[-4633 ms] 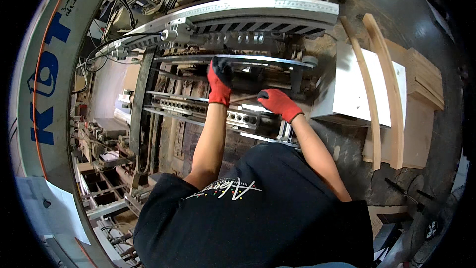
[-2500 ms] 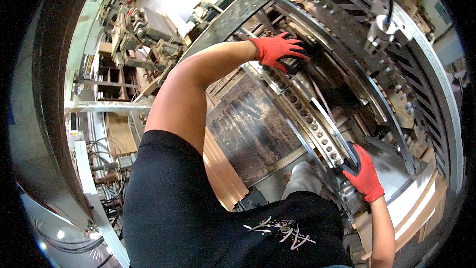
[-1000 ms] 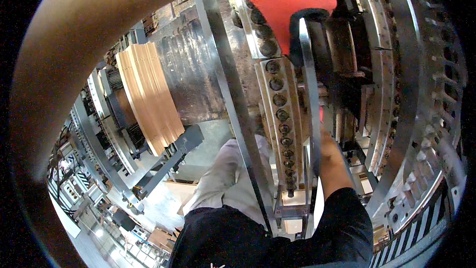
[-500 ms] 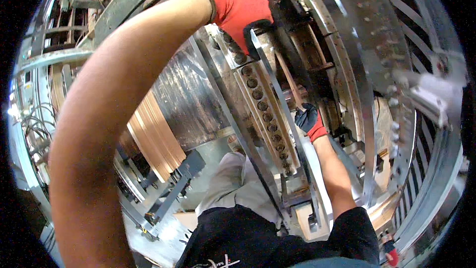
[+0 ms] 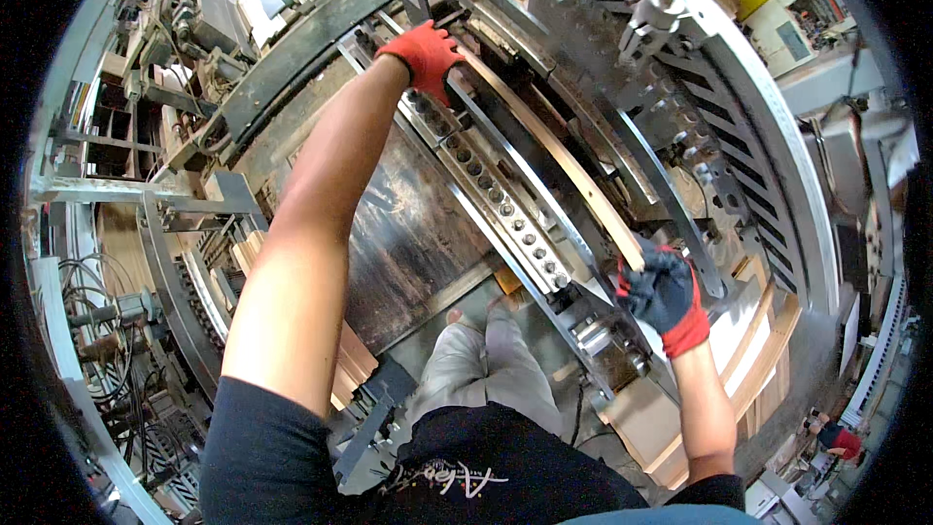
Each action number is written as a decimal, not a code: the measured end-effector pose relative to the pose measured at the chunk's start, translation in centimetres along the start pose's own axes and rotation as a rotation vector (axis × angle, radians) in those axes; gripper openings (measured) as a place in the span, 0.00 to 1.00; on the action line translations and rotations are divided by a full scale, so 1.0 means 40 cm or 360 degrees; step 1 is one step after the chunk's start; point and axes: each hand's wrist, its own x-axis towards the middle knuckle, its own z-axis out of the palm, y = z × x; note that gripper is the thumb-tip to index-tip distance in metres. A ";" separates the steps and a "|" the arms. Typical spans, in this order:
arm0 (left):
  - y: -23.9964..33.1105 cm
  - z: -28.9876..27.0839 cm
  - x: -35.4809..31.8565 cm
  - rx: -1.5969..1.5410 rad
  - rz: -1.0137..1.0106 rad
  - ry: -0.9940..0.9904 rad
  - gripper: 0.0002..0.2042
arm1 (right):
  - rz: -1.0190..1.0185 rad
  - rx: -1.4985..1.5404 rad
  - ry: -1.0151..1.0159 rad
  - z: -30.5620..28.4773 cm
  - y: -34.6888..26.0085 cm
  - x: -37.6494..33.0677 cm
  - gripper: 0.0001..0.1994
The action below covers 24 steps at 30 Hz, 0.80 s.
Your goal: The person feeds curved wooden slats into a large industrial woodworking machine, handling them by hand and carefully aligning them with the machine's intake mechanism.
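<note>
A long, narrow wooden strip [image 5: 554, 151] lies slantwise across the machine, between metal rails. At its near right end, my right hand [image 5: 669, 297], in a red glove with a dark palm, is closed around the wood. My left hand [image 5: 420, 52], in a red glove, reaches to the strip's far end, its fingers bent over it and its thumb down beside a metal rail [image 5: 515, 160]. The fingertips there are partly hidden. Left of the strip runs a metal bar with a row of round bolts [image 5: 505, 209].
A worn metal plate [image 5: 398, 224] sits left of the bolted bar. Stacked wooden strips [image 5: 355, 360] lie under my left arm. To the right stand a slotted curved guard [image 5: 724, 122] and pale boards [image 5: 758, 360]. Cables [image 5: 97, 306] hang at the far left. Another person [image 5: 838, 439] shows at lower right.
My view has turned and widened. The right hand has come nearer with the strip's end, and more of the strip shows. My left hand now appears farther off, at its far end.
</note>
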 end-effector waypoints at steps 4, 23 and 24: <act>0.176 0.023 -0.119 -0.0178 -0.0639 0.0525 0.49 | -0.0577 -0.1177 -0.0131 -0.099 0.110 -0.169 0.13; 0.939 0.085 -0.782 -0.1894 -0.1683 0.0868 0.41 | -0.1913 -0.3093 0.0550 -0.143 0.551 -0.202 0.29; 0.928 0.090 -0.804 -0.1755 -0.1681 0.0793 0.40 | -0.2069 -0.2944 0.0691 -0.181 0.510 -0.175 0.31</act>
